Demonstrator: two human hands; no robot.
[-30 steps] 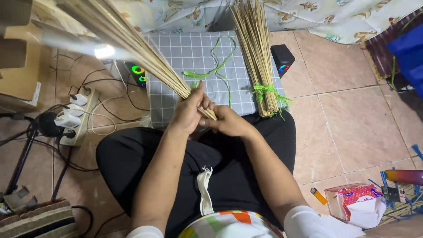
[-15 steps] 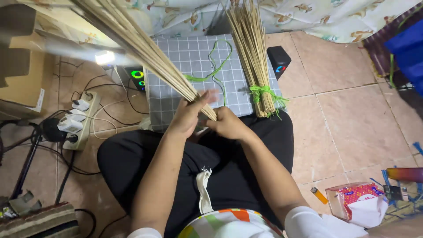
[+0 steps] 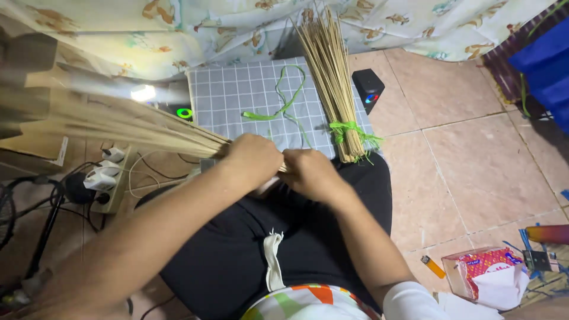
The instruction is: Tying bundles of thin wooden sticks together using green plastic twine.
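Both my hands grip the base of a loose bundle of thin tan sticks (image 3: pixel 118 127) that fans out to the left. My left hand (image 3: pixel 255 159) wraps around the bundle near its end. My right hand (image 3: pixel 311 172) closes on the very end, touching the left hand, over my lap in black trousers. A second bundle of sticks (image 3: pixel 332 77), tied near its base with green ribbon (image 3: pixel 349 131), lies on a grey grid mat (image 3: pixel 237 95). A loose green ribbon (image 3: pixel 278 106) lies on the mat between the two bundles.
A small black speaker (image 3: pixel 368 89) with a lit spot stands right of the mat. A power strip with plugs (image 3: pixel 104 178) and cables lies at the left. A tissue box (image 3: pixel 489 275) and an orange lighter (image 3: pixel 434 268) sit at lower right. Patterned cloth hangs behind.
The held bundle has swung down and to the left, from pointing up-left to lying nearly level. My hands stay clasped at its base. The view has shifted closer.
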